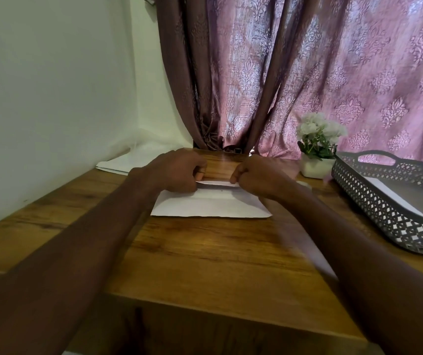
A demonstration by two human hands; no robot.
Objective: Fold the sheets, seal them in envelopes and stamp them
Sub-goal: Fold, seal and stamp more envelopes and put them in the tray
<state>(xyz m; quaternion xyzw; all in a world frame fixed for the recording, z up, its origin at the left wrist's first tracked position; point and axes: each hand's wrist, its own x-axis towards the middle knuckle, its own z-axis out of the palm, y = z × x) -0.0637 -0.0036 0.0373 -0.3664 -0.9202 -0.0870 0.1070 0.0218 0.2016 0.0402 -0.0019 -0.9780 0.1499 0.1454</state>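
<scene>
Head view: envelope (211, 204) long axis left-right; both hands' fingers (200, 172) pinching far flap

White wall (51, 85), pink patterned curtain (333, 73), wooden table (218, 252)

soft daylight glows through the curtain (333, 73) at upper right, leaving the room dim. forearms at the bottom of the frame fall into deep shadow. a faint sheen lies on the table (218, 252) at centre. wide-angle bending curves the edges; motion blur smears the right hand (256, 179).
</scene>
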